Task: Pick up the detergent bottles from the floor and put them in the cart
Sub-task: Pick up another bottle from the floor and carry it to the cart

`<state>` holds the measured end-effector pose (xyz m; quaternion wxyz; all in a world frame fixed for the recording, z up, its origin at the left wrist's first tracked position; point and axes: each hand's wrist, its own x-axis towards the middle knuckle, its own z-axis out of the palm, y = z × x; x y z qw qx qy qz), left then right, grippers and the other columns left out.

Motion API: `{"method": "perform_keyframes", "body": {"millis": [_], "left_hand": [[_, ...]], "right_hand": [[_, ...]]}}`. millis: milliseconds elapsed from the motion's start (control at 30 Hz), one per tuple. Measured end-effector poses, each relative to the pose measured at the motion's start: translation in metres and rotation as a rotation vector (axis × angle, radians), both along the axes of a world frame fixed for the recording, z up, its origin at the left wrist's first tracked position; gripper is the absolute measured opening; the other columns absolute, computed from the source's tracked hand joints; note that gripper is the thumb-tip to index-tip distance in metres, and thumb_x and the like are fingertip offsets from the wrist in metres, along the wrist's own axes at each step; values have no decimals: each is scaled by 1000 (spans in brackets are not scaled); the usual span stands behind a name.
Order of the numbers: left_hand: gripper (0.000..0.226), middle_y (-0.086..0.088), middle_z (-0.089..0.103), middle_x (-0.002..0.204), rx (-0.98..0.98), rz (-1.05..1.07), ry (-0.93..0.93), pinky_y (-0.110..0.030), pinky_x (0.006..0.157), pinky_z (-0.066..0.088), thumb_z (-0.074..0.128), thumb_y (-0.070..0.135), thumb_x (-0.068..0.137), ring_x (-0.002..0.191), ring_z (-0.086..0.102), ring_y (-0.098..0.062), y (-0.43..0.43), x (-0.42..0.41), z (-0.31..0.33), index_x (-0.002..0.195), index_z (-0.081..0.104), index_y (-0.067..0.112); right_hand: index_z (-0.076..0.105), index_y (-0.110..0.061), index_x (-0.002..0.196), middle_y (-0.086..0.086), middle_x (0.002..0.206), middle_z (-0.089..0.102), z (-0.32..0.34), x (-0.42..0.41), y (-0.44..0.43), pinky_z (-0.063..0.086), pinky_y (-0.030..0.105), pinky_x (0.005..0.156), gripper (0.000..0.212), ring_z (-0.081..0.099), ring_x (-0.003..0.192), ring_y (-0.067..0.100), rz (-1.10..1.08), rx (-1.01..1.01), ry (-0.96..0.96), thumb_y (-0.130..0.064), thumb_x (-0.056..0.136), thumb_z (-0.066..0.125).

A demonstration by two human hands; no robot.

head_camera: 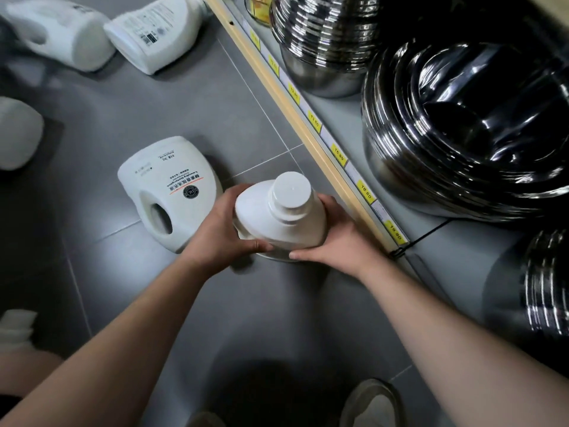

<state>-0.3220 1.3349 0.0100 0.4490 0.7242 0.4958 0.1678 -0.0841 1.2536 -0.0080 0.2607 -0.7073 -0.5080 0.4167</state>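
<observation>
An upright white detergent bottle [281,211] with a white screw cap stands over the grey floor, held from both sides. My left hand [226,229] grips its left flank and my right hand [334,238] grips its right flank, thumbs across the front. Just left of it another white detergent bottle [167,186] lies flat, label and handle hole up. Two more white bottles lie at the top left, one with its base toward me [60,32] and one with its back label showing [154,32]. No cart is in view.
A low shelf edge [308,124] with yellow price tags runs diagonally on the right, holding stacks of steel bowls [462,134]. Parts of further white bottles show at the left edge [18,134] and lower left [17,329]. My shoe [374,402] is at the bottom.
</observation>
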Motion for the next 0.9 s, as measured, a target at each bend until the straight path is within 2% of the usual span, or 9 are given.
{"method": "perform_keyframes", "body": {"millis": [200,267,400,467,533,633,733,833,900], "left_hand": [[95,7,60,121,5,6,141,-35,82,55,99,35,44,107,59,-14,-4,10,24,126,50,33],[95,6,60,119,-6,-17,169,-39,84,57,97,39,42,106,60,-15,-8,6,39,124,49,33],[95,12,59,121,-27,-42,156,-24,92,50,99,45,44,111,57,-8,-18,-6,111,124,49,35],[94,19,56,116,-24,-19,145,-4,87,42,102,39,46,107,52,1,-29,-14,164,121,45,41],[94,29,52,110,-26,15,133,5,81,37,103,31,48,98,49,10,-41,-19,227,119,43,43],[92,34,51,107,-37,56,119,3,75,39,103,30,45,99,52,21,-54,-28,334,117,47,42],[97,29,54,111,-23,69,102,1,77,40,102,36,43,103,54,18,-58,-34,455,121,46,41],[99,16,59,121,7,79,57,-2,82,41,103,33,42,106,56,5,-70,-44,559,121,45,41],[100,17,59,124,45,98,29,-6,85,43,104,36,41,111,56,7,-78,-53,624,120,44,45]], "right_hand": [[49,-39,133,-19,129,59,11,-5,-10,49,30,102,99,54,121,7,-54,7,-2,-37,50,102],[50,-39,130,-20,126,60,23,-15,-18,47,23,93,98,55,115,5,-63,7,-26,-43,48,103],[51,-41,131,-19,129,62,83,-24,-32,44,12,92,102,57,117,2,-73,-6,-4,-47,44,103],[54,-40,130,-20,126,63,132,-26,-38,38,0,87,100,55,113,-3,-69,-7,21,-38,44,104],[55,-42,125,-23,122,62,195,-29,-44,42,2,90,97,55,110,-5,-51,-6,24,-35,42,105],[52,-43,132,-23,129,60,301,-32,-49,47,22,104,106,57,118,1,7,-4,-27,-45,39,103],[57,-32,129,-13,126,65,423,-36,-48,52,37,103,105,62,117,14,31,69,-35,-50,35,101],[60,-28,134,-11,129,60,541,-45,-54,47,31,106,106,56,118,10,38,113,-48,-39,39,105],[56,-28,140,-13,135,55,614,-53,-62,44,27,108,109,52,121,3,34,143,-29,-32,42,105]]}}
